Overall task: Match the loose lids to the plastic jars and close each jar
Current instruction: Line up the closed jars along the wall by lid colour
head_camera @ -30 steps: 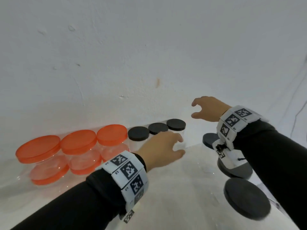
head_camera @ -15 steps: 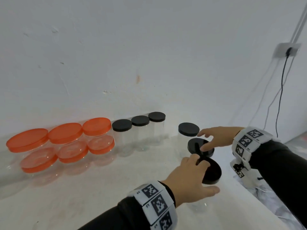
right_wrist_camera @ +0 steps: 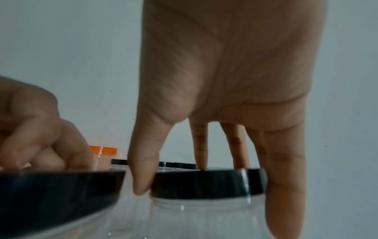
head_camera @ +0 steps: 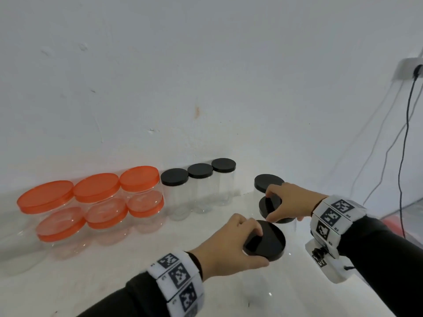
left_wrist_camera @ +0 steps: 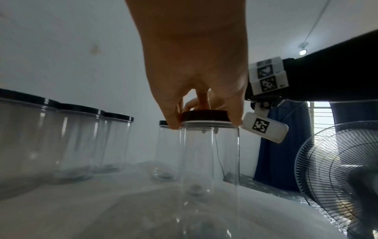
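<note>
A white tabletop (head_camera: 96,266) runs along a white plaster wall (head_camera: 206,65). Against the wall stand three wide clear plastic jars with orange lids (head_camera: 96,191), shoulder to shoulder, and just right of them three tall narrow clear plastic jars with black screw lids (head_camera: 199,186), all closed. A fourth closed tall jar with a black lid (head_camera: 265,183) stands apart to the right, just behind the right hand.

In the left wrist view a wire-caged standing fan (left_wrist_camera: 335,177) and a dark blue curtain (left_wrist_camera: 282,153) show beyond the tabletop's edge. A black cable (head_camera: 405,145) hangs from a wall socket at the right.

Nearest the person, the left hand (head_camera: 229,245) has its fingers and thumb curled round the rim of a round black plastic lid (head_camera: 267,242) sitting on the mouth of a clear tall plastic jar (left_wrist_camera: 208,161); that grip is clamped on the lid. Just beyond, the right hand (head_camera: 290,201) grips a second round black lid (right_wrist_camera: 208,182) from above on another clear jar (right_wrist_camera: 204,216), thumb and fingers pressed to its edge.

Both wrists wear white bands printed with black square code markers (head_camera: 332,216); the small lettering on them is too fine to read. No brand shows on any jar.
</note>
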### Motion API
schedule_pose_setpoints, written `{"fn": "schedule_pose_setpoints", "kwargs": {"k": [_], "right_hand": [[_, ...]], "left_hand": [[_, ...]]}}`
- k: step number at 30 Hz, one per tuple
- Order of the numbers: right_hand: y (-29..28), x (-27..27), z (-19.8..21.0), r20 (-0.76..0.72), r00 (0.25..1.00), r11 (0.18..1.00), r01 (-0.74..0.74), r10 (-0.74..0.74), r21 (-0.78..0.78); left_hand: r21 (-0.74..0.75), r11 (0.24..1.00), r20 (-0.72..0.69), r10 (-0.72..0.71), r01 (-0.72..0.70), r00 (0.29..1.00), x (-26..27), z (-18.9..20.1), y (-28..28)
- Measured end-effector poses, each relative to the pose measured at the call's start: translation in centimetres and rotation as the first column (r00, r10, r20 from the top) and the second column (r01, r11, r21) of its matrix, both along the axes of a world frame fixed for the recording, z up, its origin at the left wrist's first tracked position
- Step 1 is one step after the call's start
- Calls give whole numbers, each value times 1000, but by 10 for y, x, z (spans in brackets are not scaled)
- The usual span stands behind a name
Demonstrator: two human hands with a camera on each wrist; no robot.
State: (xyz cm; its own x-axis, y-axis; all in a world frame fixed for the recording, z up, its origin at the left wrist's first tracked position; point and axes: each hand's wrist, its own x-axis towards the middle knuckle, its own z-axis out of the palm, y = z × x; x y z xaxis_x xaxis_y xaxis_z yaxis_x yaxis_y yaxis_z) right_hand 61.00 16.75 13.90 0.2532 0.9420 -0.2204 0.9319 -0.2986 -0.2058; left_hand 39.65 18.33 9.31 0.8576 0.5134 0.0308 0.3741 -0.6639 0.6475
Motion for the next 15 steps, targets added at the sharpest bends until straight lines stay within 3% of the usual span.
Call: {"fn": "schedule_pose_setpoints", "kwargs": {"k": [3,7,11,15], "right_hand": [[16,-11,-2,-19,999,995,-43,45,95],[46,-32,-7,-82,991,980,-89,105,178],[81,-58,-19,-107,982,967,-129,156,218],[109,-77,-32,-147,975,955,-126,169,267]], "left_hand": [[66,996,-35,70,-67,997,-30,5,28],[162,951,14,266,-264,964,-58,8,74],[163,856,140,472,-491,870,-68,2,111],[116,786,228,574,-608,786,-71,-12,131]]}}
